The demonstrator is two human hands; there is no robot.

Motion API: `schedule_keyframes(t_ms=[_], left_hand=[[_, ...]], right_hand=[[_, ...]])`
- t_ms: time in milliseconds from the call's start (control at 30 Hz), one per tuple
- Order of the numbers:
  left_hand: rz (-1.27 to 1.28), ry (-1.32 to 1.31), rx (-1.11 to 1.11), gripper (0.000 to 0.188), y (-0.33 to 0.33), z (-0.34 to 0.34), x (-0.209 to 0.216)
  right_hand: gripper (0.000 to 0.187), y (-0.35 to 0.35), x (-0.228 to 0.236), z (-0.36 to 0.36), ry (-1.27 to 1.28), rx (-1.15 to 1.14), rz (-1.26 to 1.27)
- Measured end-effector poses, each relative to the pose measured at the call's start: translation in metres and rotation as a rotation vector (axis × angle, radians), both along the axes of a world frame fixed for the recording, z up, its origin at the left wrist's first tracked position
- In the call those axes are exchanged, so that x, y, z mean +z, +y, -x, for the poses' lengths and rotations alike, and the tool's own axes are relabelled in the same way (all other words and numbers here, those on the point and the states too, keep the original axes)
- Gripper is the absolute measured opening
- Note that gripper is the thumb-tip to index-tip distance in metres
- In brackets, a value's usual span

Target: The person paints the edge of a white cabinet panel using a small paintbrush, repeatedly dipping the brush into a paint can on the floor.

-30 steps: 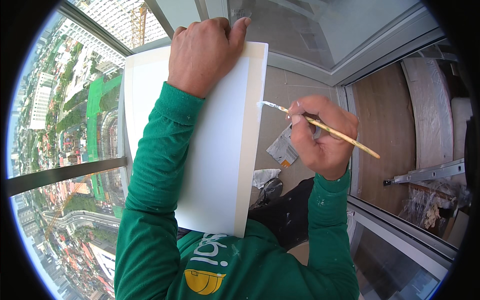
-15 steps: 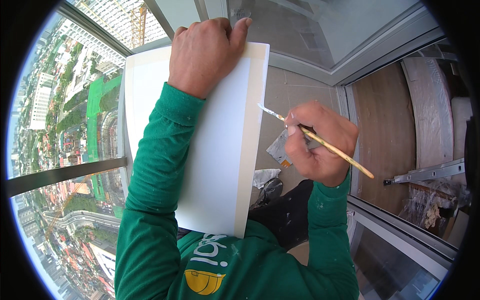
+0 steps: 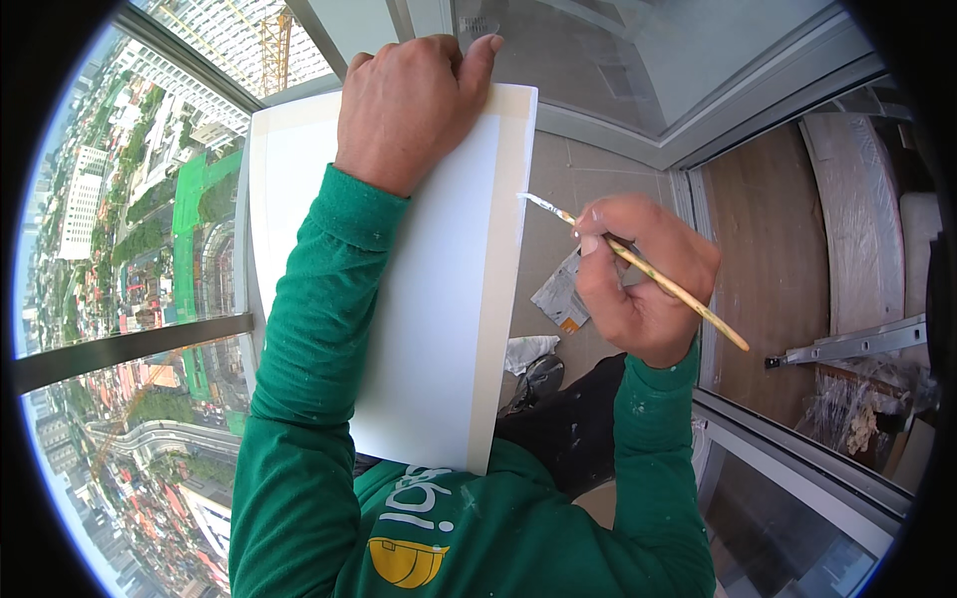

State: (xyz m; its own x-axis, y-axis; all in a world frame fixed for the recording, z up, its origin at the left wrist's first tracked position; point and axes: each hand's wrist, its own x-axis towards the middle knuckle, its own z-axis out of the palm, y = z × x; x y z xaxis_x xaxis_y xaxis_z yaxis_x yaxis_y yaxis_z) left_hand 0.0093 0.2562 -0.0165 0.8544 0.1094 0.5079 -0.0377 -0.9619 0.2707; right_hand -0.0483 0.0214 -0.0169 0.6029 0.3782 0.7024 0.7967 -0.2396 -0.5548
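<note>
A white panel (image 3: 429, 329) with beige strips along its borders stands tilted in front of me. My left hand (image 3: 414, 105) is closed over its far edge, the thumb sticking out to the right and the fingertips hidden. In my right hand (image 3: 648, 274) is a thin paintbrush (image 3: 683, 292) with a yellowish, paint-specked handle, pinched near its bristle end. White paint coats the bristles, which are at the panel's right edge; whether they touch it I cannot tell.
A tall window (image 3: 130, 199) over the city is at my left. Below my right hand, a grey paint-smeared scraper-like piece (image 3: 558, 297) and a white cloth (image 3: 528, 352) lie on the tiled floor near my shoe (image 3: 538, 384). Door frames and a metal ladder (image 3: 857, 342) are at right.
The brush tip has moved a short way up along the panel's right edge, my right hand shifting slightly with it. My left hand and the panel have stayed in place.
</note>
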Motion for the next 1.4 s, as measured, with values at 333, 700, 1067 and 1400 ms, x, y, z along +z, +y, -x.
schedule_keyframes(t_ms=[333, 700, 1067, 1400], left_hand=[[-0.004, 0.002, -0.002, 0.061, -0.001, -0.001, -0.003], [-0.005, 0.009, 0.001, 0.062, -0.001, -0.001, -0.002], [0.021, 0.031, 0.007, 0.061, -0.002, -0.001, -0.002], [0.070, 0.053, 0.006, 0.062, -0.007, 0.001, 0.008]], right_hand=[[0.015, -0.006, 0.001, 0.003, 0.052, 0.113, 0.097], [0.009, -0.008, 0.001, 0.002, 0.239, 0.075, -0.001], [0.011, -0.009, 0.003, 0.003, 0.116, 0.087, 0.062], [0.012, -0.012, 0.000, 0.000, 0.213, 0.034, -0.057]])
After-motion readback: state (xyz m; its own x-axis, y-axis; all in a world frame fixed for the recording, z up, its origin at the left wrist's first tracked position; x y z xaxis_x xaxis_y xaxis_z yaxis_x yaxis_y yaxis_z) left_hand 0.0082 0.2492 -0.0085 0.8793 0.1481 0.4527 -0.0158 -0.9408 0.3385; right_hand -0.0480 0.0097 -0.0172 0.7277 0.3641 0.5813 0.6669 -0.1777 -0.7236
